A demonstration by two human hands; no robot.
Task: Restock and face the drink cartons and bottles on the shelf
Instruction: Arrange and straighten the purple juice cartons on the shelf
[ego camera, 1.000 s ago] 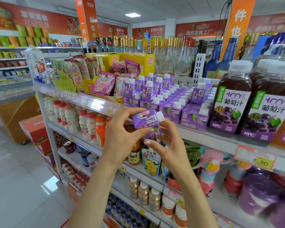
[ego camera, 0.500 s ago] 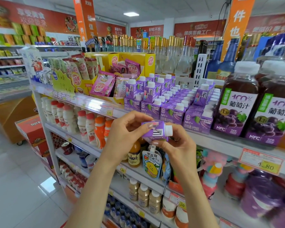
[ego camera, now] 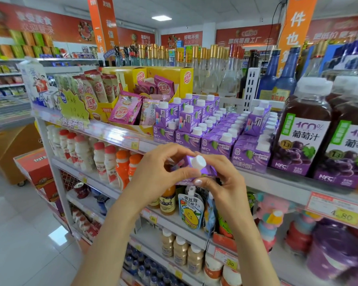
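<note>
- Purple carton (ego camera: 206, 172) is pinched between both hands, its white cap (ego camera: 197, 162) tipped toward the camera.
- Left hand (ego camera: 153, 172) grips its left side with curled fingertips; right hand (ego camera: 225, 182) cradles the other side, thumb underneath.
- Risk: this fingertip-only hold could slip, dropping it below the hands.
- Pushed in carelessly, it could topple the stocked cartons (ego camera: 213, 145) just beyond the fingers.

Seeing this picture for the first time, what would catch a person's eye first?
First, the small purple carton with a white cap, held in the centre by the left hand and the right hand. Behind it, rows of purple cartons stand on the top shelf, and large grape juice bottles stand at the right.
</note>
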